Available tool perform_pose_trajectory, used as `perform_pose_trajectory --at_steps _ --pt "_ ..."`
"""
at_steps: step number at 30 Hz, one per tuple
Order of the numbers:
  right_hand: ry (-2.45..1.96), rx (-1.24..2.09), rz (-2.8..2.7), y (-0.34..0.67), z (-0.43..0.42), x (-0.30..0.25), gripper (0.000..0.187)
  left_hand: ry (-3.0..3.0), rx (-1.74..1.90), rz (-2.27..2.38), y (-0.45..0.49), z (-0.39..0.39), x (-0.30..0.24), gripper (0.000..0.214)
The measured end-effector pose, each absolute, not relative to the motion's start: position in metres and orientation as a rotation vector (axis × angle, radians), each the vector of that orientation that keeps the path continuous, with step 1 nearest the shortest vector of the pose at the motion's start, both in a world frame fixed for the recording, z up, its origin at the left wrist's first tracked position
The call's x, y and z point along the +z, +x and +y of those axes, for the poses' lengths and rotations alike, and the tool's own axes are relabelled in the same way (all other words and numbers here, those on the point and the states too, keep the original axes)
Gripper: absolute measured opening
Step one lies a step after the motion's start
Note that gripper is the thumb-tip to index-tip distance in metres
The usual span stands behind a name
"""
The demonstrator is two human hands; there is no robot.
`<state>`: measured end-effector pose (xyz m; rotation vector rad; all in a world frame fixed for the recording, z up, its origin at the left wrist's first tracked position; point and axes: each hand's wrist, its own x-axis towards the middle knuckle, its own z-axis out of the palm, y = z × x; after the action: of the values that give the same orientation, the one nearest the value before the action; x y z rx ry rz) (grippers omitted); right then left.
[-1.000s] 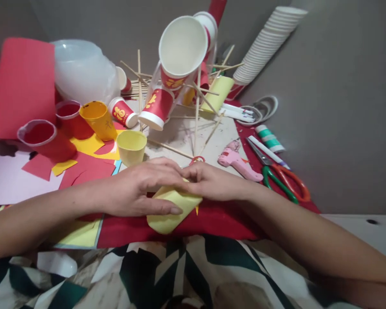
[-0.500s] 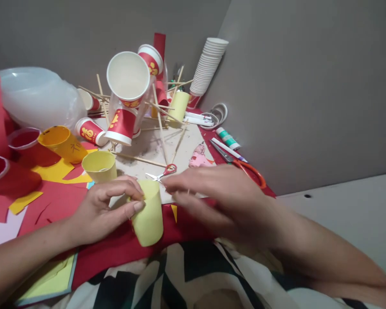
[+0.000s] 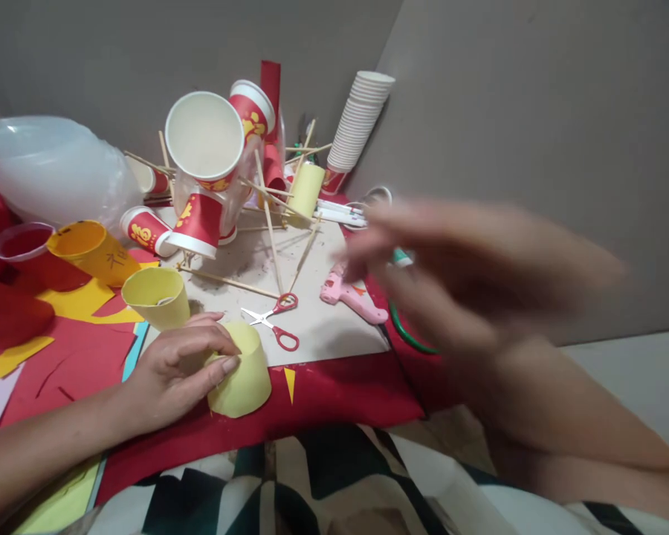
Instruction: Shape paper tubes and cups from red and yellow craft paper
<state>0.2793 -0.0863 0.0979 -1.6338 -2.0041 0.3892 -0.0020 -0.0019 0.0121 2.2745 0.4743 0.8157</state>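
My left hand (image 3: 186, 368) pinches the edge of a pale yellow paper cup-shaped tube (image 3: 246, 383) between thumb and fingers, low over the red cloth. My right hand (image 3: 424, 260) is smeared by motion, raised at the right above the work surface; whether it holds anything does not show. Beneath and left of it lies a pink hot glue gun (image 3: 352, 297) on a grey board. Small red-handled scissors (image 3: 273, 319) lie with blades apart just beyond the yellow tube. Another yellow paper cup (image 3: 161, 297) stands behind my left hand.
Red-and-white paper cups (image 3: 198, 219) and wooden sticks (image 3: 228, 281) form a structure at the back. A tall stack of white cups (image 3: 362, 119) leans near the wall. Orange (image 3: 94, 249) and red paper cups, paper scraps (image 3: 83, 349) and a clear plastic bag (image 3: 56, 174) fill the left.
My right hand has moved up and right, away from the yellow tube, uncovering the scissors and glue gun. The tube in my left hand has tipped.
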Motion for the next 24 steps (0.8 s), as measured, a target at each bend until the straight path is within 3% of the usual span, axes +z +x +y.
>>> perform_pose_trajectory --at_steps 1,3,9,16,24 --pt "-1.628 0.311 -1.846 0.293 -0.058 0.094 0.046 2.274 0.818 0.466 -0.002 -0.001 0.011 0.012" --pt "-1.578 0.342 -1.300 0.320 0.002 0.087 0.024 2.260 0.807 0.459 -0.003 0.001 0.009 0.013" --pt "-1.739 0.524 -1.163 0.378 0.114 0.066 0.022 2.155 0.714 0.506 -0.004 0.002 0.001 0.010" --pt "-1.793 0.691 -1.240 0.391 0.141 0.046 0.034 2.133 0.699 0.541 -0.004 0.004 -0.001 0.010" --pt "-1.733 0.681 -1.148 0.420 0.125 0.047 0.032 2.117 0.647 0.538 -0.005 0.003 -0.006 0.013"
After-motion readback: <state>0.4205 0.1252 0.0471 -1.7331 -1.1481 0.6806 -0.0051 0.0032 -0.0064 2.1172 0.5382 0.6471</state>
